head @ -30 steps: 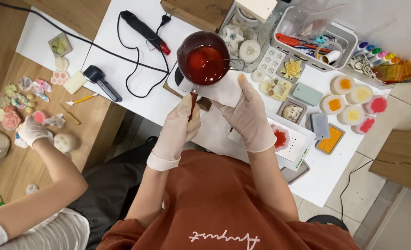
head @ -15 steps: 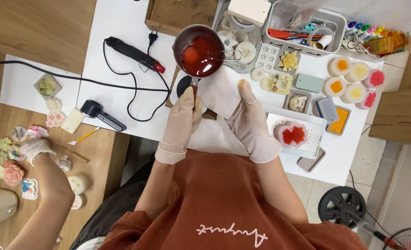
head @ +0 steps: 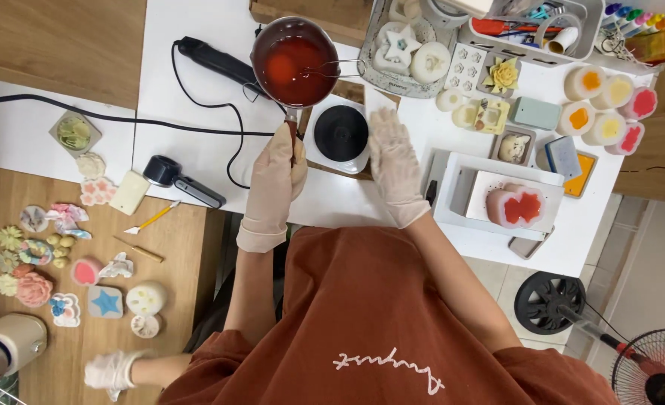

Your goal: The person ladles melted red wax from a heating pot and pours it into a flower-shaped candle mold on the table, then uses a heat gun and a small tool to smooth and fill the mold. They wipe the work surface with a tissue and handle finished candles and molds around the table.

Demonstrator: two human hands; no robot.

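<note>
Pot (head: 295,64) shifted left off hotplate (head: 341,133); left hand (head: 275,174) fingers clamped on handle; right hand (head: 395,163) fingers spread.

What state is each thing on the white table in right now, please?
Small pot: lifted off the burner, holding red liquid.
Left hand: gripping the pot's handle.
Right hand: open, flat on the table.
Burner: bare.
Heart-shaped mould: filled red.
</note>
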